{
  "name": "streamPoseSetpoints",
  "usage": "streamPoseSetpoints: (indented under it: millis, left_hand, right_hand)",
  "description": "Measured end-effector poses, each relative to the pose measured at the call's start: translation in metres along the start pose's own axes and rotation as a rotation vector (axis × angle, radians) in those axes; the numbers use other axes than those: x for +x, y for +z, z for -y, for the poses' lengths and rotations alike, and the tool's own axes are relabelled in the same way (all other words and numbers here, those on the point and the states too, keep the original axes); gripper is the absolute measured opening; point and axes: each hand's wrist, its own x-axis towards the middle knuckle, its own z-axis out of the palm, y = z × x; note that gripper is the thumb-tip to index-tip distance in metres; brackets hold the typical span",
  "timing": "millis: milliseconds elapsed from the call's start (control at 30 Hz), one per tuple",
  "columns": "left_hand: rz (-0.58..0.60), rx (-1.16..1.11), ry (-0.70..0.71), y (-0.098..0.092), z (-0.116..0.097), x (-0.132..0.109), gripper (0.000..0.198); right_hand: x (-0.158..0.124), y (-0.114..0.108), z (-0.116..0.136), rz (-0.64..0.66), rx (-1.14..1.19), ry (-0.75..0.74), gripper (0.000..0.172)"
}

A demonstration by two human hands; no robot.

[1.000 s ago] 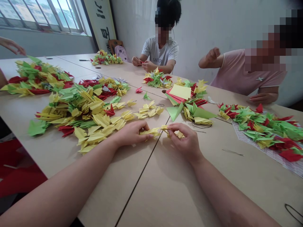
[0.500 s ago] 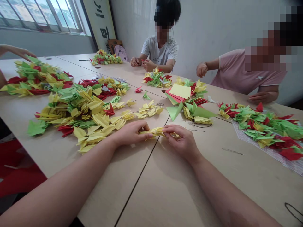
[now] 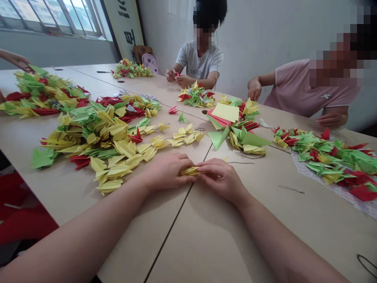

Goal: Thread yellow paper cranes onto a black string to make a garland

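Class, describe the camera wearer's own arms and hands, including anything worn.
The ungloved left hand and ungloved right hand show no ring, watch or bracelet. The left forearm and right forearm are bare, with no sleeve in view.

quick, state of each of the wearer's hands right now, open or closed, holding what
Left hand: closed, holding a bunch of yellow folded papers.
Right hand: closed, fingertips on the same bunch's right end.
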Motion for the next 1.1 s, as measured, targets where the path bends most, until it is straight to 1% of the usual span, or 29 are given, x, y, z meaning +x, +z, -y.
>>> streamPoseSetpoints:
  millis: [100,133,167,267,333,567,700,800,900,1000,1100]
  left_hand:
    - [-0.023,-0.007,-0.029,0.002,0.005,0.001,0.034]
    - [-0.031,-0.01,-0.04,0.002,0.006,0.001,0.034]
    - [-0.038,-0.014,-0.049,0.002,0.008,0.0,0.033]
    - [-0.051,-0.025,-0.072,0.002,0.011,0.0,0.029]
    - [-0.054,-0.026,-0.086,0.002,0.011,0.0,0.029]
    - [-0.054,-0.019,-0.116,0.003,0.013,0.0,0.034]
    - [-0.058,-0.018,-0.112,0.003,0.013,0.0,0.03]
    - [-0.043,-0.016,-0.114,0.003,0.012,0.0,0.027]
    - [-0.02,-0.017,-0.112,0.001,0.011,0.0,0.026]
    - [0.003,-0.023,-0.107,-0.001,0.011,0.0,0.025]
    - [0.018,-0.029,-0.109,-0.001,0.011,0.0,0.023]
  right_hand:
    - [0.0,-0.001,-0.003,0.024,-0.08,0.06,0.04]
    - [0.0,-0.001,-0.004,0.03,-0.114,0.077,0.043]
    - [0.0,-0.001,-0.006,0.045,-0.148,0.082,0.04]
    - [0.001,-0.001,-0.008,0.119,-0.212,0.051,0.016]
    - [0.002,-0.001,-0.008,0.153,-0.226,0.038,0.011]
    - [0.002,-0.001,-0.007,0.169,-0.241,0.059,0.013]
    - [0.002,-0.002,-0.006,0.176,-0.221,0.055,0.006]
    - [0.002,-0.002,-0.006,0.174,-0.197,0.055,0.005]
    - [0.001,-0.002,-0.008,0.149,-0.118,0.075,0.005]
    - [0.001,-0.004,-0.01,0.092,-0.037,0.124,0.01]
    - [0.001,-0.004,-0.011,0.062,-0.032,0.145,0.013]
